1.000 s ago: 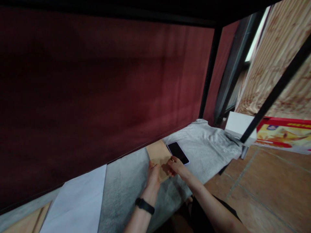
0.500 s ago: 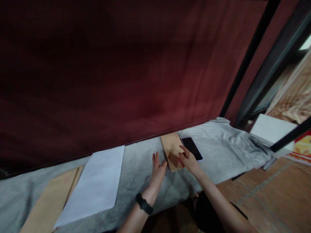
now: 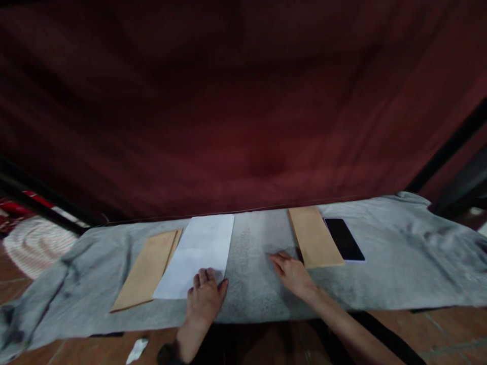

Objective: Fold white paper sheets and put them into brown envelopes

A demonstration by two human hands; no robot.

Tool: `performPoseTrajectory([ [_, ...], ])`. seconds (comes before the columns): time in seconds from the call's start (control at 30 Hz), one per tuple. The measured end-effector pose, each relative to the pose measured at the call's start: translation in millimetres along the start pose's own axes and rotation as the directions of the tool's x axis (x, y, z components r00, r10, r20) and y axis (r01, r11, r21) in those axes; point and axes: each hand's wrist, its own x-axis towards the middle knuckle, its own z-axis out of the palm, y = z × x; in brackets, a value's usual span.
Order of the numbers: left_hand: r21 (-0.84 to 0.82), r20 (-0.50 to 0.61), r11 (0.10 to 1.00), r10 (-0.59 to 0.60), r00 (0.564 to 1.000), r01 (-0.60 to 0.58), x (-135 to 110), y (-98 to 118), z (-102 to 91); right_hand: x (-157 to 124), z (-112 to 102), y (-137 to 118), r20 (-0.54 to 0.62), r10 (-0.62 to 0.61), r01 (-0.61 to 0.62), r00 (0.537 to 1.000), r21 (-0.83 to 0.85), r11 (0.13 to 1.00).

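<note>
My left hand [image 3: 204, 299] lies over the lower right part of a white sheet of paper [image 3: 201, 241], its fingers stretched out and thumb apart. The sheet has a faint crosswise fold line. Just left of it, partly beneath, are brown paper envelopes [image 3: 146, 274]. My right hand [image 3: 292, 274] is over the grey cloth [image 3: 254, 274], fingers drawn together with nothing visible in them. Right beside it lies another brown envelope [image 3: 315, 238], apart from the fingertips. A dark-screened phone [image 3: 345, 239] in a pale purple case rests against that envelope's right side.
The grey cloth covers a long, narrow surface. A dark red curtain [image 3: 243, 126] hangs behind it, with black frame bars [image 3: 449, 142] at both ends. A crumpled white scrap [image 3: 137, 351] lies on the tiled floor, and a woven round thing [image 3: 36, 246] stands at left.
The view has turned left. My left hand has moved from beside the right-hand envelope onto the white sheet. My right hand has come off that envelope leftward, and its fingers have closed.
</note>
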Motion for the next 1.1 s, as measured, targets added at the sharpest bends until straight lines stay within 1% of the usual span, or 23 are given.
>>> performPoseTrajectory([
  [0.07, 0.011, 0.000, 0.999, 0.039, 0.999, -0.039, -5.9, 5.8, -3.5, -0.1, -0.4, -3.5, 0.053, -0.027, 0.031, 0.998, -0.084, 0.996],
  [0.13, 0.018, -0.017, 0.997, 0.071, 0.997, -0.071, -8.0, 9.0, -7.9, 0.8, -2.4, -5.2, 0.084, -0.038, 0.048, 0.996, -0.124, 0.991],
  [0.23, -0.011, -0.052, 0.994, 0.105, 0.993, -0.105, -7.2, 4.7, -12.4, 2.2, -5.0, -5.2, 0.117, -0.036, 0.054, 0.992, -0.161, 0.985],
  [0.27, -0.029, -0.052, 0.994, 0.101, 0.994, -0.102, -6.3, 1.3, -13.7, 2.5, -5.5, -4.8, 0.124, -0.032, 0.053, 0.992, -0.172, 0.984],
  [0.33, -0.050, -0.017, 0.996, 0.074, 0.997, -0.075, -4.0, -6.1, -17.7, 3.1, -5.7, -3.9, 0.131, -0.025, 0.049, 0.991, -0.188, 0.981],
  [0.4, -0.050, -0.002, 0.998, 0.036, 0.999, -0.036, -1.7, -10.3, -25.2, 3.9, -5.4, -3.0, 0.130, -0.023, 0.046, 0.991, -0.183, 0.982],
  [0.47, -0.044, -0.067, 0.998, 0.032, 0.997, -0.035, -0.7, -5.8, -36.4, 5.5, -4.5, -2.6, 0.108, -0.018, 0.032, 0.994, -0.131, 0.991],
  [0.5, -0.039, -0.130, 0.997, 0.055, 0.990, -0.061, -1.3, 0.9, -42.9, 6.7, -3.7, -2.5, 0.088, -0.007, 0.014, 0.996, -0.080, 0.997],
  [0.53, -0.026, -0.171, 0.993, 0.109, 0.979, -0.115, -2.7, 10.8, -49.4, 8.2, -2.6, -2.5, 0.066, 0.014, -0.014, 0.998, -0.006, 1.000],
  [0.57, -0.006, -0.190, 0.985, 0.170, 0.967, -0.174, -5.2, 23.6, -55.3, 9.9, -1.3, -2.5, 0.047, 0.052, -0.056, 0.998, 0.092, 0.994],
  [0.6, 0.010, -0.184, 0.976, 0.217, 0.959, -0.219, -8.6, 38.9, -60.1, 11.7, 0.3, -2.4, 0.038, 0.108, -0.114, 0.993, 0.212, 0.971],
  [0.63, 0.022, -0.172, 0.967, 0.254, 0.952, -0.254, -12.8, 56.0, -63.5, 13.5, 2.1, -2.0, 0.040, 0.181, -0.183, 0.983, 0.343, 0.921],
  [0.7, 0.030, -0.154, 0.940, 0.341, 0.927, -0.340, -22.7, 91.9, -65.3, 17.0, 5.5, -0.1, 0.083, 0.326, -0.312, 0.942, 0.576, 0.756],
  [0.73, 0.026, -0.155, 0.918, 0.394, 0.906, -0.395, -27.9, 108.9, -63.8, 18.4, 7.0, 1.8, 0.102, 0.376, -0.346, 0.921, 0.656, 0.671],
  [0.77, 0.015, -0.155, 0.897, 0.438, 0.885, -0.441, -32.7, 124.2, -61.2, 19.6, 8.0, 4.5, 0.095, 0.409, -0.351, 0.908, 0.707, 0.614],
  [0.8, -0.002, -0.149, 0.875, 0.478, 0.866, -0.483, -36.9, 137.1, -58.0, 20.7, 8.6, 8.0, 0.063, 0.428, -0.332, 0.902, 0.734, 0.592],
  [0.87, -0.032, -0.180, 0.847, 0.518, 0.836, -0.531, -42.8, 153.6, -52.1, 22.8, 8.1, 17.2, -0.035, 0.443, -0.273, 0.896, 0.742, 0.612],
  [0.93, -0.115, -0.226, 0.814, 0.537, 0.813, -0.570, -43.5, 156.3, -49.1, 25.4, 5.6, 28.6, -0.127, 0.462, -0.243, 0.878, 0.714, 0.657],
  [1.0, -0.252, -0.283, 0.745, 0.554, 0.783, -0.618, -37.2, 146.4, -48.8, 28.2, 2.4, 40.4, -0.196, 0.476, -0.247, 0.857, 0.653, 0.715],
  [1.03, -0.319, -0.313, 0.692, 0.568, 0.762, -0.647, -31.1, 138.0, -48.8, 29.5, 1.2, 45.8, -0.231, 0.477, -0.251, 0.848, 0.618, 0.745],
  [1.07, -0.363, -0.343, 0.664, 0.557, 0.756, -0.654, -23.0, 128.2, -47.9, 30.5, 0.6, 50.5, -0.258, 0.472, -0.255, 0.843, 0.581, 0.773],
  [1.1, -0.386, -0.374, 0.666, 0.520, 0.768, -0.638, -13.1, 117.9, -45.8, 31.2, 0.7, 54.5, -0.277, 0.461, -0.258, 0.843, 0.544, 0.799],
])
